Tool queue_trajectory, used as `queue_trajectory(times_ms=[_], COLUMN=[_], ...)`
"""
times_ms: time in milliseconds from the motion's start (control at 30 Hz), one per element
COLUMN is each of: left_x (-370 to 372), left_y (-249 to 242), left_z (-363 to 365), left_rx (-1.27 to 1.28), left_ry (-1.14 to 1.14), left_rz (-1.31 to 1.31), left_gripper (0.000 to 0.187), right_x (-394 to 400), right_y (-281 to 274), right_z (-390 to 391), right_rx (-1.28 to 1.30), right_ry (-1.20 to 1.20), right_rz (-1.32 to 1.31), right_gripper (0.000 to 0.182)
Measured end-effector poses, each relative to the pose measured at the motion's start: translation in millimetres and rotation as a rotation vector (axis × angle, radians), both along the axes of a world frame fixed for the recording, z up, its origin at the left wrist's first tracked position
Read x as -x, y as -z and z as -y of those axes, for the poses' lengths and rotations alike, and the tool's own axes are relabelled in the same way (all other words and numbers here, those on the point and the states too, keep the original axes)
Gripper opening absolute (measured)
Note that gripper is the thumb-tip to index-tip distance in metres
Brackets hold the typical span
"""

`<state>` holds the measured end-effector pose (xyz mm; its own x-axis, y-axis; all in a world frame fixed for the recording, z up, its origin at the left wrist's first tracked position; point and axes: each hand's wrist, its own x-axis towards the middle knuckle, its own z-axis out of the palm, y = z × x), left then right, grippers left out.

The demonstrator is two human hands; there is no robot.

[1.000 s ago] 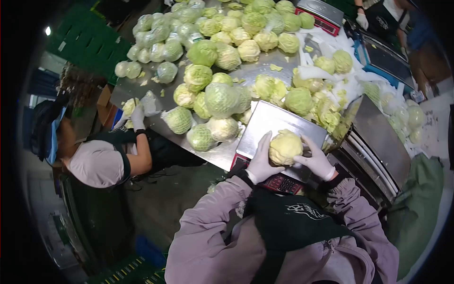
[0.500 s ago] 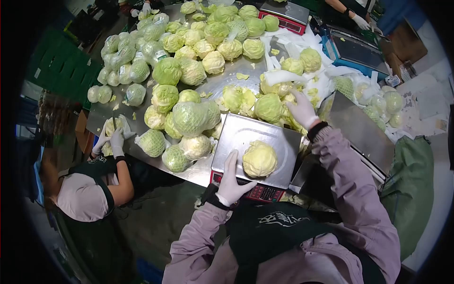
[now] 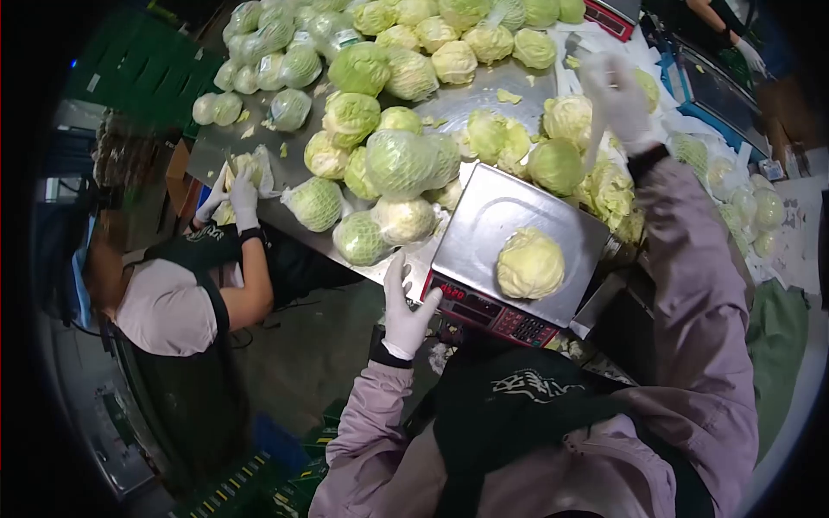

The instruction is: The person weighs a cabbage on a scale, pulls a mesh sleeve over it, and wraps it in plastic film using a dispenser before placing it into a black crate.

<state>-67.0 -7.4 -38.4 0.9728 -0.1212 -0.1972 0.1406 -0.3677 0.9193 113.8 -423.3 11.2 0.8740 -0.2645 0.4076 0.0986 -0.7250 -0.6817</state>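
A pale cabbage rests alone on the steel plate of a red scale, whose red digits are lit. My left hand, in a white glove, is beside the scale's front left corner, fingers apart and holding nothing. Beyond the scale, my right hand, also gloved, is raised over the table and smeared by motion. A thin white strip hangs by it; whether the fingers grip it is unclear. Below that hand lie a loose cabbage, a greener cabbage and loose leaves.
Net-wrapped cabbages and bare ones cover the steel table left of the scale. A co-worker at the left handles a cabbage. A blue-framed scale is at the upper right, bagged cabbages at the right.
The view has shifted, so the table's contents appear elsewhere in frame. My left hand has moved off the scale plate to its left. My right hand has lifted away from the cabbages beyond the scale.
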Motion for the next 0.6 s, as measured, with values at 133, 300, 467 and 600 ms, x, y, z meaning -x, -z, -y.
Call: queue_trajectory(times_ms=[133, 300, 467, 600], left_x=[-9.6, 2.0, 44.6, 73.3], left_y=[9.3, -16.9, -54.3, -53.6], left_z=[-13.6, 32.4, 103.9, 127.5], left_rx=[0.198, 0.383, 0.598, 0.712], left_ry=[-0.173, -0.003, 0.536, 0.601], left_rz=[0.025, -0.020, -0.091, -0.271], left_gripper=[0.067, 0.050, 0.052, 0.053], right_x=[75.7, 183.9, 274.4, 310.0], right_y=[-123.4, -105.2, -56.8, -32.4], right_z=[-21.7, -40.2, -112.5, -134.5], right_rx=[-1.015, -0.752, -1.216, -0.244], right_ry=[-0.124, -0.032, -0.300, -0.164], right_rz=[0.029, -0.203, -0.495, -0.025], right_gripper=[0.039, 0.021, 0.008, 0.015])
